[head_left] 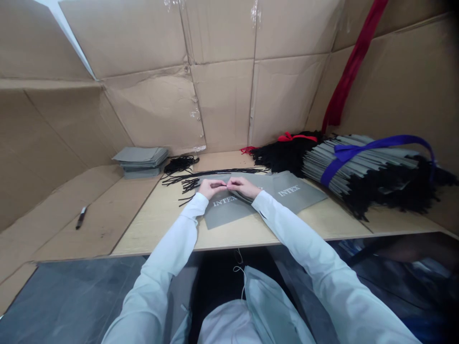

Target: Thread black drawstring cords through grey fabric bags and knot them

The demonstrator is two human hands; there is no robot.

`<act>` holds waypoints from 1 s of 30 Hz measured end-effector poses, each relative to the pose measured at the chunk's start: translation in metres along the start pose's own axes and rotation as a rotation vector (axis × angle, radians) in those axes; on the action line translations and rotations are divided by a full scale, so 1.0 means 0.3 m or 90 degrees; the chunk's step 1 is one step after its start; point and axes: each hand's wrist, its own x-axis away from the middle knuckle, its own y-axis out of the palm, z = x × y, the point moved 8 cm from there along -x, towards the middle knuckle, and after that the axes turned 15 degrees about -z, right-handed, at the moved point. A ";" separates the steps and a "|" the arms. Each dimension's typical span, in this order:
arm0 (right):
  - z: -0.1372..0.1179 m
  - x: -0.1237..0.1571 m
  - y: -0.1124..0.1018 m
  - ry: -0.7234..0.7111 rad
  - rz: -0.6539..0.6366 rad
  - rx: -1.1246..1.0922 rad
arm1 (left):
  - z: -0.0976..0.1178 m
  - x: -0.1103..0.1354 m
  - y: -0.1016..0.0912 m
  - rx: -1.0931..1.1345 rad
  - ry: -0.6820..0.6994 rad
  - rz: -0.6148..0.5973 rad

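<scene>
Two hands meet above the front of the table (pixel 143 229) in the head view: the left hand (pixel 212 188) and the right hand (pixel 244 187) close thumb and fingers in a pinch at the upper edge of a grey sheet (pixel 218 216) marked INTEX. A small dark item, possibly a cord end, shows between the fingertips; whether it is attached to the sheet cannot be told. The grey sheet lies at the middle of the table, and a second printed sheet (pixel 292 186), overlapped with others, lies just right of it. Judged from this layout, handling of the grey sheet is partway through. Loose cords (pixel 222 171) lie behind the hands, with a cord heap (pixel 179 164) to their left; these appear unused. A grey stack (pixel 141 162) at the left shows no cords and appears unprocessed. At the right, a sheet bundle (pixel 362 165) shows black strands along its edges and is tied with a blue ribbon (pixel 346 152); this portion appears complete. A black bundle (pixel 287 155) beside it carries a red ribbon (pixel 294 137); its make-up is unclear.
</scene>
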 end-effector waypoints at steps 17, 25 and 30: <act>-0.029 0.039 -0.010 0.012 0.014 0.076 | 0.020 0.020 0.014 -0.019 0.029 -0.003; -0.026 0.041 -0.026 0.054 0.066 0.117 | -0.044 0.024 -0.015 0.226 -0.021 0.106; -0.079 0.043 -0.003 -0.020 0.107 0.081 | -0.065 0.014 0.007 0.302 -0.032 0.126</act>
